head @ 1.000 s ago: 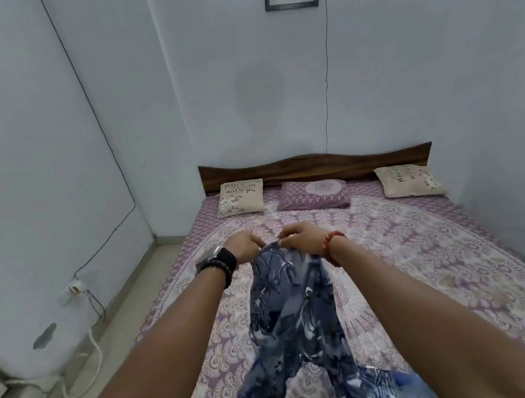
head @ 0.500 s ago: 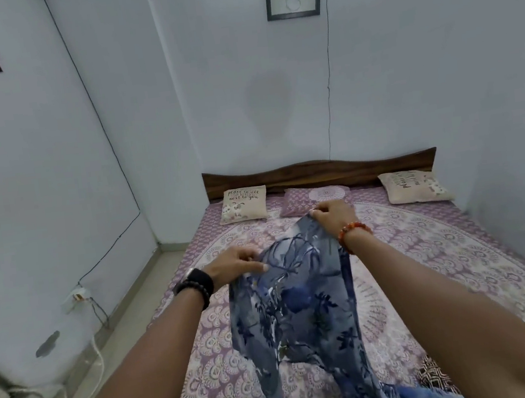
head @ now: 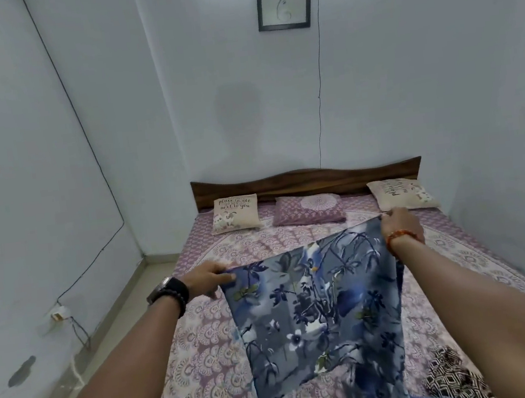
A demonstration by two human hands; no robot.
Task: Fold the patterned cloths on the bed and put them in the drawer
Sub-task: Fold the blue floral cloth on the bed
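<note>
While both arms reach forward over it, the bed (head: pixel 228 361) fills the lower half of the head view, covered by a purple-and-cream mandala-print sheet, with a wavy dark wood headboard (head: pixel 305 182) against the far wall.

Blue floral cloth (head: pixel 314 311): held up in the air above the sheet, spread between the two hands. Top edge is pulled taut and slopes upward from left to right. Body hangs flat; lower part trails down toward the bottom edge of the view.

Pillows at the headboard: cream one with lettering at left (head: pixel 236 213), purple one in the middle (head: pixel 308 209), second cream one at right (head: pixel 402 194).

Second patterned cloth, brown and white diamond print (head: pixel 451 374), lies crumpled on the sheet at lower right, just beside the right forearm.

Left hand (head: pixel 206 276): thumb and index finger pinch the cloth's upper left corner; remaining fingers extend loosely beneath it. Black watch and dark bead bracelet on that wrist.

Right hand (head: pixel 398 223): raised higher and farther, fingers curled closed around the upper right corner. Seen from the back, so the fingertips themselves are hidden. Orange bead bracelet (head: pixel 399 235) at the wrist.

Framed drawing (head: pixel 284 3) on the far wall above the headboard. Wall socket (head: pixel 58 313) low on the left wall, cable hanging from it.
</note>
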